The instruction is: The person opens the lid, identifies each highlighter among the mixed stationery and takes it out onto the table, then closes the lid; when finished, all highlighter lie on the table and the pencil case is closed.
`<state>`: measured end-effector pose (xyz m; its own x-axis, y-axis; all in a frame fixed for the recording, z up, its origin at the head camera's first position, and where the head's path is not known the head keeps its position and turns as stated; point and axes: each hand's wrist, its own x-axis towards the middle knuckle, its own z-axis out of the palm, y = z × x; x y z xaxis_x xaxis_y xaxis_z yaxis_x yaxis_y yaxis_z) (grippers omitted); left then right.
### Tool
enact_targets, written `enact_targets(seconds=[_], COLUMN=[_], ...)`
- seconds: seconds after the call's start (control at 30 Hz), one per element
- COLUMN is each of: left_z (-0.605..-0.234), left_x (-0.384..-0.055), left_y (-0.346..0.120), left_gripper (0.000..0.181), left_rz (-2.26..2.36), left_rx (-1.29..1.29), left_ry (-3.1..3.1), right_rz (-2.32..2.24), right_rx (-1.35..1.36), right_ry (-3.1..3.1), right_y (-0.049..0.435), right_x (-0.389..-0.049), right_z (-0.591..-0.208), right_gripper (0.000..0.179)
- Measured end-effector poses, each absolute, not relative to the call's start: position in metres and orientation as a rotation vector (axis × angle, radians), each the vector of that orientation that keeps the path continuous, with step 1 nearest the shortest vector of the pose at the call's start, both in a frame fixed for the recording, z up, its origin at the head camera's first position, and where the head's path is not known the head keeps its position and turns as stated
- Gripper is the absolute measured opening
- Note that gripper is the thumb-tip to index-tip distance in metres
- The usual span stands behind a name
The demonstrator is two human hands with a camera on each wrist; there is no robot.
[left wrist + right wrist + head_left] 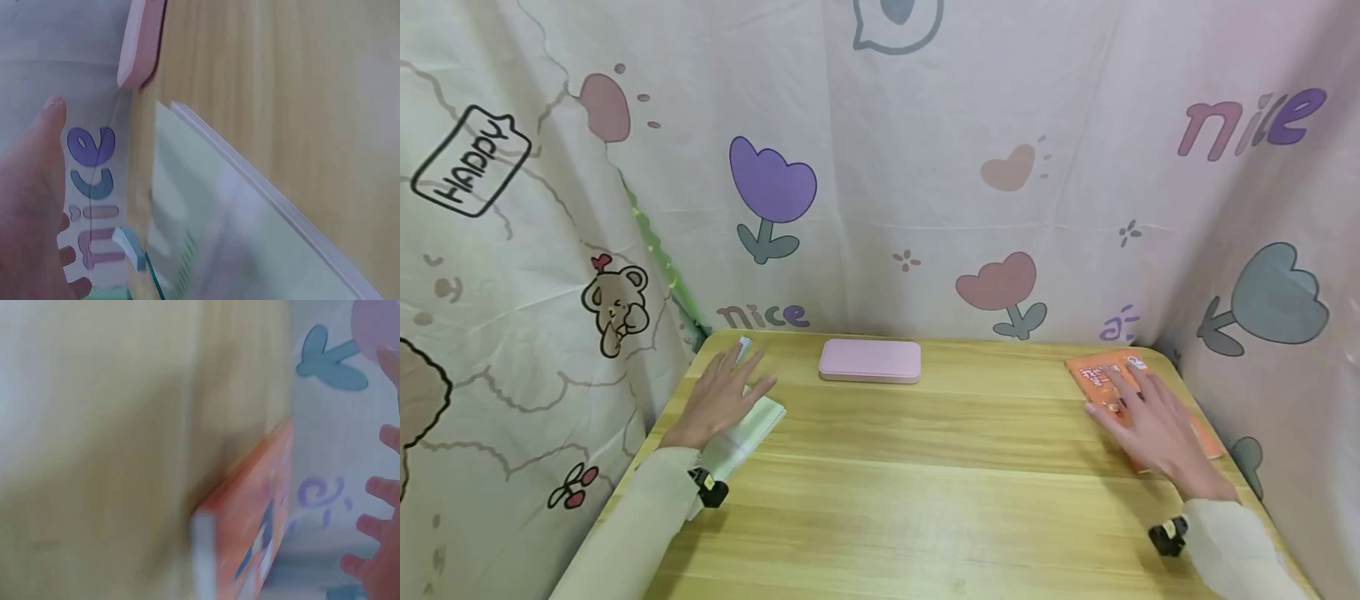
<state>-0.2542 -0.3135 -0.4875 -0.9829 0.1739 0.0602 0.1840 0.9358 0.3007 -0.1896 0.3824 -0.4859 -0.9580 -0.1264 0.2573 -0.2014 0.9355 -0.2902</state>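
Note:
My left hand [717, 402] has its fingers spread above a pale green book [758, 432] on the left of the table. In the left wrist view, a gap shows between that hand and the pale green book [200, 169]. Past its fingers lies a small light blue piece [130, 249], its kind unclear and mostly covered in the head view. On the right, my right hand [1157, 429] stretches loosely over an orange book [1084, 372] with white print. The right wrist view, blurred, shows the fingers apart from the orange book [240, 515]. Neither hand holds anything.
A pink oblong case [870, 360] lies near the table's back edge, between the hands. Behind and beside the wooden table [925, 500] hangs a printed curtain [895, 167]. A black wrist camera [708, 487] sits on the left wrist, another [1168, 537] on the right.

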Motion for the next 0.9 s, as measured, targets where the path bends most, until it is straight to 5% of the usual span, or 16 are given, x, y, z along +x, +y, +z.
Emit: enact_targets(seconds=[0.9], left_z=[-0.503], left_x=[-0.329], left_y=[-0.225], left_gripper=[0.071], left_rz=[-0.860], left_rx=[-0.507], left_ry=[-2.929], right_rz=[0.990], right_rx=[0.568], right_ry=[-2.726], right_y=[0.191], right_x=[-0.304], right_z=[-0.493], right_gripper=[0.076])
